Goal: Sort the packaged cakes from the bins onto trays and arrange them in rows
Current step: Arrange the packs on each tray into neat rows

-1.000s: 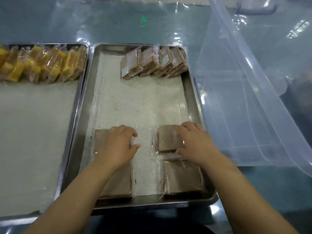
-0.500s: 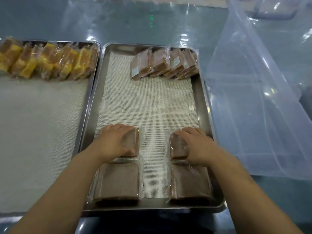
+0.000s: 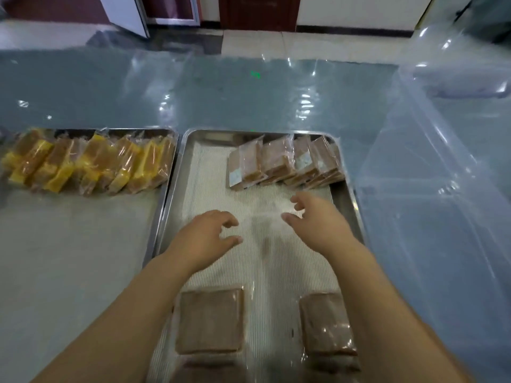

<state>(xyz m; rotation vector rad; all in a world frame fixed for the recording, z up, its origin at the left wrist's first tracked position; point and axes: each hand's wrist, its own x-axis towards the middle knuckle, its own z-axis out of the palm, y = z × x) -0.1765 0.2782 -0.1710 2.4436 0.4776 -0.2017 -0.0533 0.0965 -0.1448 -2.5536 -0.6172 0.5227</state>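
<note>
Two flat brown cakes, one on the left [image 3: 211, 320] and one on the right [image 3: 326, 324], lie in their clear wrappers on the near part of the steel tray [image 3: 210, 172]. Each sits partly under a forearm, and more brown shows below them, cut off by the frame edge. Up at the far end, a row of brown cakes [image 3: 284, 164] stands on edge. The packs lean on one another, and the line runs side to side from mid-tray to the far right corner.

Both hands hang over the bare middle of the mat, and both are empty! The left hand [image 3: 206, 239] and right hand [image 3: 318, 219] are well apart, with fingers spread and loosely bent, gripping nothing.

Here is what matters. The flat cakes are behind the hands, toward the person, and the standing row is ahead. The right hand is plainly the nearer one to that row, just short of its closest packs. The far left corner beside the row is open, so that looks like the spot for more packs.

On the neighbouring left tray [image 3: 83, 244], yellow cakes [image 3: 91, 161] line the far edge. A clear bin [image 3: 442, 217] stands just right of the steel tray on the glossy table [image 3: 249, 100]. I can't tell what it holds.
</note>
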